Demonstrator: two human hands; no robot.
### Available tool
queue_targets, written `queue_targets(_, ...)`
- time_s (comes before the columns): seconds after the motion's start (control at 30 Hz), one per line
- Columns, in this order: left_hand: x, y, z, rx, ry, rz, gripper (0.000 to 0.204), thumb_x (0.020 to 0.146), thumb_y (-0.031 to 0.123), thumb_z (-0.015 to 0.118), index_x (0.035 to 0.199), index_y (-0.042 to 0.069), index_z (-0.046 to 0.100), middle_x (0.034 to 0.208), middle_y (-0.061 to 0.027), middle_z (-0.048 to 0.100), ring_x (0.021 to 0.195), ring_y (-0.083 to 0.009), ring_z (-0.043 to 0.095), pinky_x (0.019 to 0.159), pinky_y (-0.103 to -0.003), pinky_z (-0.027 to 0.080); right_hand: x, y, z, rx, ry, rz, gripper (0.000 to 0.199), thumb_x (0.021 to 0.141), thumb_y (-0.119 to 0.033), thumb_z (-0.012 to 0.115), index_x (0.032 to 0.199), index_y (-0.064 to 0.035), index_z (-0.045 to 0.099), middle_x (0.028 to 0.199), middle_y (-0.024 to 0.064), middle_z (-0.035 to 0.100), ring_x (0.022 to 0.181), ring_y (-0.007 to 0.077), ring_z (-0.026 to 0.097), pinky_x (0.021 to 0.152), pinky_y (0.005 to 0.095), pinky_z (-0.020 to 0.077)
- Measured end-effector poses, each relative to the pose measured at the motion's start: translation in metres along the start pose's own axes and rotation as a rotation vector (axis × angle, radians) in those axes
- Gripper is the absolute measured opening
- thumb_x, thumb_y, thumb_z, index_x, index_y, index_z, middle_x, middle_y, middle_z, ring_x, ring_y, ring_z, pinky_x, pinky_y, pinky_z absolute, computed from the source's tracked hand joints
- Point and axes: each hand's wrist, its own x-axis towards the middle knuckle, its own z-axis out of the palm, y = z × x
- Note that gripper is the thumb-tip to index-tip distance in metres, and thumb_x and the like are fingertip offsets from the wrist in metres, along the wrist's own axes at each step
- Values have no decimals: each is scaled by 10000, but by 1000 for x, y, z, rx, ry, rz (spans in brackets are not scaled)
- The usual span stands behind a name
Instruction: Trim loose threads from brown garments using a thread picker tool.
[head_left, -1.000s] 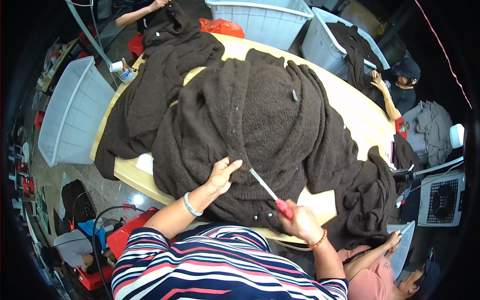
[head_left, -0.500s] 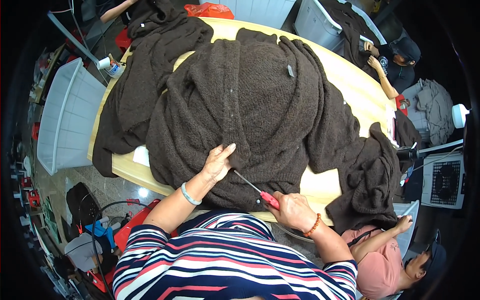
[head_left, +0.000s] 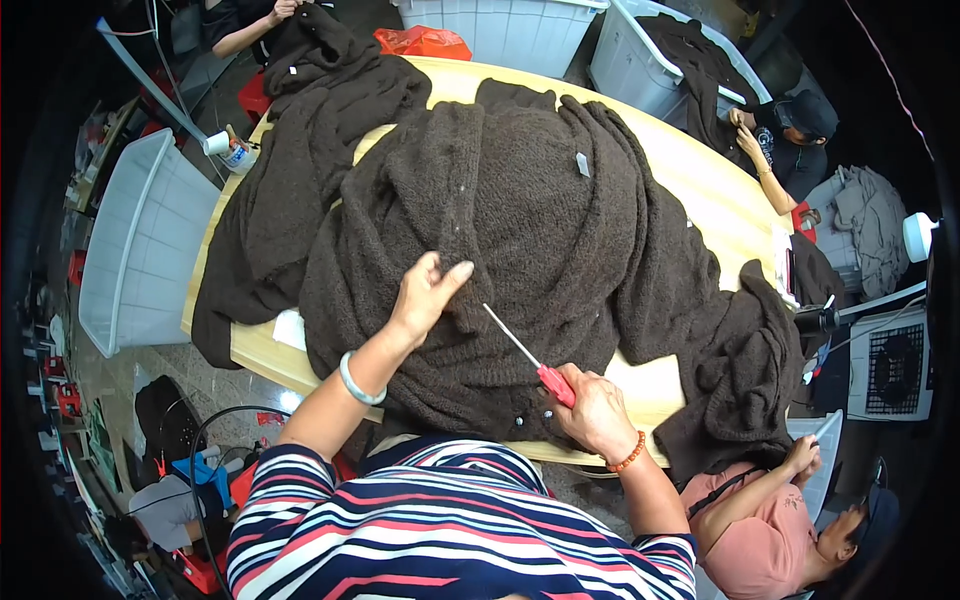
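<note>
Tool held by its grip, sweater heaped on the desk

Head view: dark brown sweater [head_left: 540, 230] sits in a heap mid-desk [head_left: 720, 205], right in front of the wearer. Desk takes the weight, so likely neither hand has to carry it. Right hand [head_left: 594, 412] has its fingers wrapped round the red handle of a thin metal tool [head_left: 548, 374]; that leaves the rod bare, aimed up and left toward the front band [head_left: 459, 215]. Tip touching cloth or not: can't tell. Left hand [head_left: 425, 298] is just left of the band, thumb and fingers spread apart, no cloth seen pinched; probably there to steady the knit near the tip. Two shiny buttons [head_left: 548, 414] lie at the sweater's near edge, beside the right hand. More brown knitwear [head_left: 735, 390] is piled at right, clear of both hands.
</note>
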Motion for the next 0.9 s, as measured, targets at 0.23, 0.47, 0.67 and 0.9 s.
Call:
queue_targets(0.23, 60, 18, 0, -37, 48, 220, 314, 905, 171, 677, 1131, -22, 577, 1049, -76, 653, 919, -123, 606, 840, -272, 501, 3, -8, -13, -16, 59, 21, 209, 813, -189, 662, 976, -80, 591, 731, 157, 622, 731, 345, 627, 683, 443, 492)
queue_targets(0.47, 68, 10, 3, -48, 50, 258, 213, 934, 202, 644, 993, -3, 630, 933, 14, 629, 837, -60, 544, 774, -225, 458, 15, -12, -29, 23, 159, 13, 208, 814, -174, 668, 985, -74, 604, 734, 164, 623, 715, 350, 628, 670, 436, 492)
queue_targets(0.67, 69, 30, 13, 33, 40, 397, 205, 932, 181, 641, 823, 12, 597, 752, 69, 517, 714, -29, 434, 638, -213, 399, 25, -18, -36, 66, 144, 35, 205, 830, -177, 671, 991, -68, 606, 770, 176, 636, 747, 356, 638, 679, 426, 500)
queue_targets(0.9, 58, -12, 12, 242, -43, 404, 209, 916, 105, 634, 755, -3, 553, 656, 85, 425, 642, -15, 363, 540, -219, 337, 36, -20, -38, -26, 85, 109, 213, 865, -257, 644, 954, -66, 611, 663, 184, 621, 672, 376, 646, 617, 449, 505)
